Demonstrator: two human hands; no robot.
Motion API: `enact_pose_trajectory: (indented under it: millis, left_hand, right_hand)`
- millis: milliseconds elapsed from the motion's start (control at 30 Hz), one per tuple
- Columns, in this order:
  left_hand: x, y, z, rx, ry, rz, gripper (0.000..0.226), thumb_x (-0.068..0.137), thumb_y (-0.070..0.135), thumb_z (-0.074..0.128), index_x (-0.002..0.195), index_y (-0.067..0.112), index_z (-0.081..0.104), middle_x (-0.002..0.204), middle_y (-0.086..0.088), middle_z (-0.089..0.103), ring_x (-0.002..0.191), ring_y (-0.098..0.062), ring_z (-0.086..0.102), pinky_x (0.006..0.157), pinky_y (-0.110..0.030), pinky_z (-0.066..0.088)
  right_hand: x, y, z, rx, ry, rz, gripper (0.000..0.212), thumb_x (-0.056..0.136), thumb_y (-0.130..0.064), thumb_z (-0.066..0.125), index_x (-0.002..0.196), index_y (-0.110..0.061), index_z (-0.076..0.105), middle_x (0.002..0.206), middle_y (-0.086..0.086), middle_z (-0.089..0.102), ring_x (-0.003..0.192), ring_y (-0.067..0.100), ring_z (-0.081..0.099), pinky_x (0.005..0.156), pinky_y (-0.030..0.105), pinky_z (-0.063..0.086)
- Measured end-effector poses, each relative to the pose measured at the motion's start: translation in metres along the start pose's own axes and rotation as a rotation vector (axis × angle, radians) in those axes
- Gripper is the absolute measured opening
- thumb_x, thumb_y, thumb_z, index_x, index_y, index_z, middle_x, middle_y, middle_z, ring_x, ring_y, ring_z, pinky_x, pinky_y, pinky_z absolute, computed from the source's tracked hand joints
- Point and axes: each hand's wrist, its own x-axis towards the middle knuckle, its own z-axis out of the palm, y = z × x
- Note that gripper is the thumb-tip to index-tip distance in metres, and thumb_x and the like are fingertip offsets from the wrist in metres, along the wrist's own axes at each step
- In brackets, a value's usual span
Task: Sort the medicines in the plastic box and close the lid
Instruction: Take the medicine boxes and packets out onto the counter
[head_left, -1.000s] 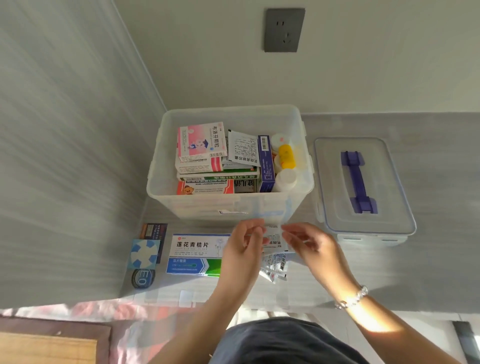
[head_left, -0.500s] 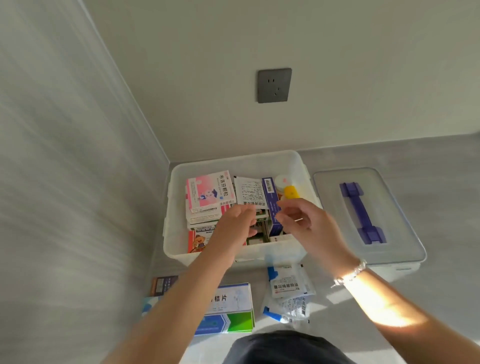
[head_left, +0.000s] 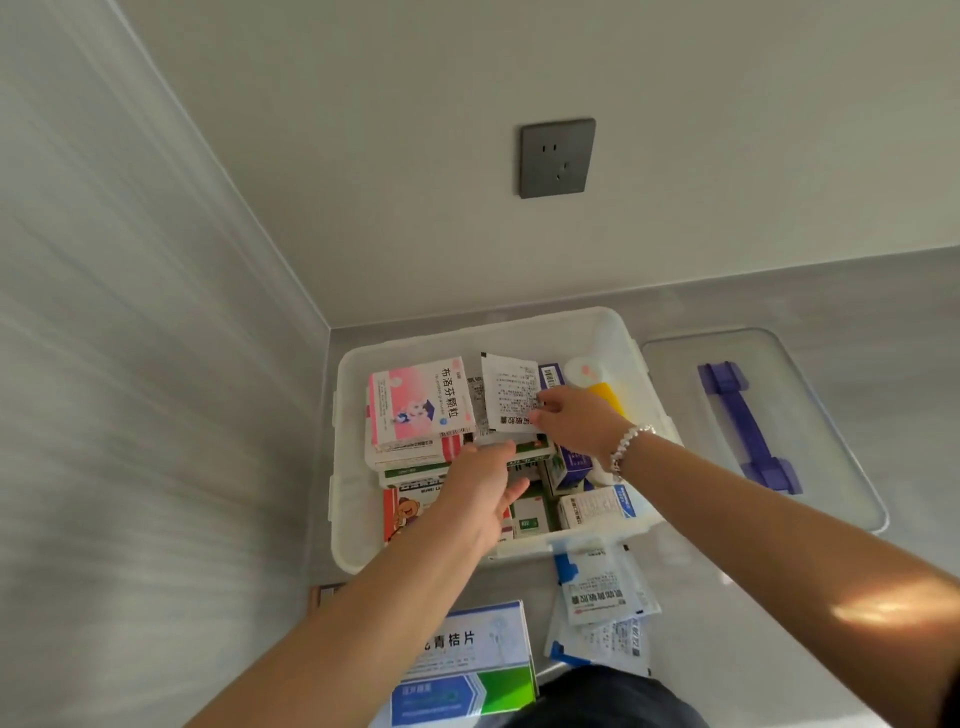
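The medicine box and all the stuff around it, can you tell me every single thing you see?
plastic box: one, clear, open, in the corner of the counter, full of medicines.
pink carton: one, pink and white, top of the left stack in the box.
white sachet: one, white, in the box.
yellow-capped bottle: one, right side of the box.
lid: one, clear with purple handle, right of the box.
sachets: several, white and blue, on the counter before the box.
blue carton: one, blue, white and green, near edge.
wall socket: one, grey.
left hand: over the box.
right hand: pinches the white sachet.
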Motion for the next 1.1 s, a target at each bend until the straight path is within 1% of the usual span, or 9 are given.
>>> enact_pose_trajectory:
  millis: [100, 267, 367, 433, 567, 700, 833, 1000, 1100]
  left_hand:
    - [0.003, 0.000, -0.001, -0.029, 0.016, -0.034, 0.050, 0.090, 0.005, 0.053, 0.138, 0.014, 0.039, 0.136, -0.007, 0.045, 0.077, -0.011, 0.051, 0.103, -0.049, 0.041]
    - [0.007, 0.001, -0.003, -0.164, -0.011, -0.063, 0.018, 0.090, 0.001, 0.053, 0.103, 0.012, 0.050, 0.105, -0.005, 0.050, 0.086, -0.014, 0.051, 0.077, -0.035, 0.054]
    - [0.008, 0.001, -0.003, -0.294, -0.030, -0.066, 0.011, 0.089, 0.000, 0.054, 0.089, 0.011, 0.051, 0.100, -0.005, 0.052, 0.090, -0.016, 0.052, 0.074, -0.032, 0.053]
    - [0.008, 0.000, -0.001, -0.427, -0.048, -0.072, 0.012, 0.088, -0.004, 0.053, 0.089, 0.008, 0.054, 0.101, -0.009, 0.056, 0.092, -0.018, 0.056, 0.076, -0.032, 0.053]
    - [0.007, 0.004, 0.009, -0.498, -0.051, -0.094, 0.013, 0.084, 0.006, 0.064, 0.096, 0.006, 0.057, 0.105, -0.009, 0.060, 0.093, -0.016, 0.058, 0.064, -0.026, 0.050]
    - [0.011, 0.014, 0.020, -0.471, -0.018, -0.140, 0.019, 0.080, 0.020, 0.071, 0.087, 0.008, 0.058, 0.100, -0.008, 0.058, 0.103, -0.019, 0.056, 0.062, -0.024, 0.050]
    - [0.010, 0.014, 0.019, -0.464, 0.011, -0.149, 0.018, 0.081, 0.018, 0.070, 0.088, 0.006, 0.059, 0.092, -0.010, 0.059, 0.082, -0.018, 0.059, 0.060, -0.024, 0.051]
    - [-0.008, 0.011, 0.007, -0.503, -0.029, -0.078, 0.016, 0.078, 0.013, 0.071, 0.088, 0.007, 0.060, 0.084, -0.009, 0.064, 0.075, -0.018, 0.062, 0.056, -0.025, 0.055]
    - [-0.028, 0.009, -0.001, -0.532, -0.075, -0.003, 0.016, 0.077, 0.013, 0.071, 0.090, 0.012, 0.062, 0.076, -0.007, 0.072, 0.075, -0.018, 0.065, 0.050, -0.024, 0.054]
  right_hand:
    - [0.013, -0.002, 0.009, -0.065, 0.020, -0.015, 0.044, 0.093, -0.031, 0.048, 0.131, -0.007, 0.046, 0.112, 0.010, 0.062, 0.084, 0.016, 0.059, 0.063, 0.018, 0.048]
    - [0.020, 0.004, 0.012, -0.009, 0.101, 0.007, 0.050, 0.087, -0.035, 0.057, 0.130, -0.011, 0.048, 0.112, 0.009, 0.063, 0.084, 0.019, 0.063, 0.074, 0.027, 0.053]
    - [0.020, 0.006, 0.011, 0.094, 0.148, 0.027, 0.053, 0.082, -0.039, 0.063, 0.128, -0.016, 0.049, 0.107, 0.008, 0.064, 0.073, 0.016, 0.062, 0.061, 0.021, 0.051]
    - [0.019, 0.007, 0.011, 0.145, 0.142, 0.015, 0.060, 0.080, -0.038, 0.067, 0.132, -0.019, 0.045, 0.106, 0.009, 0.064, 0.073, 0.016, 0.063, 0.058, 0.022, 0.052]
    - [0.018, 0.008, 0.007, 0.206, 0.123, 0.021, 0.065, 0.077, -0.038, 0.070, 0.135, -0.023, 0.044, 0.109, 0.011, 0.064, 0.088, 0.023, 0.065, 0.077, 0.037, 0.057]
    - [0.017, 0.009, 0.002, 0.242, 0.095, 0.040, 0.060, 0.078, -0.040, 0.069, 0.132, -0.026, 0.049, 0.119, 0.010, 0.060, 0.086, 0.019, 0.063, 0.071, 0.027, 0.054]
    - [0.013, 0.008, -0.003, 0.298, 0.074, 0.064, 0.057, 0.077, -0.039, 0.070, 0.129, -0.027, 0.052, 0.117, 0.012, 0.062, 0.093, 0.022, 0.063, 0.080, 0.031, 0.053]
    - [-0.003, 0.001, -0.013, 0.349, 0.161, 0.003, 0.063, 0.074, -0.041, 0.071, 0.130, -0.025, 0.046, 0.124, 0.005, 0.056, 0.103, 0.019, 0.058, 0.084, 0.035, 0.052]
    - [-0.022, -0.003, -0.023, 0.575, 0.037, 0.060, 0.076, 0.073, -0.040, 0.072, 0.137, -0.020, 0.036, 0.125, 0.002, 0.058, 0.105, 0.021, 0.061, 0.084, 0.036, 0.050]
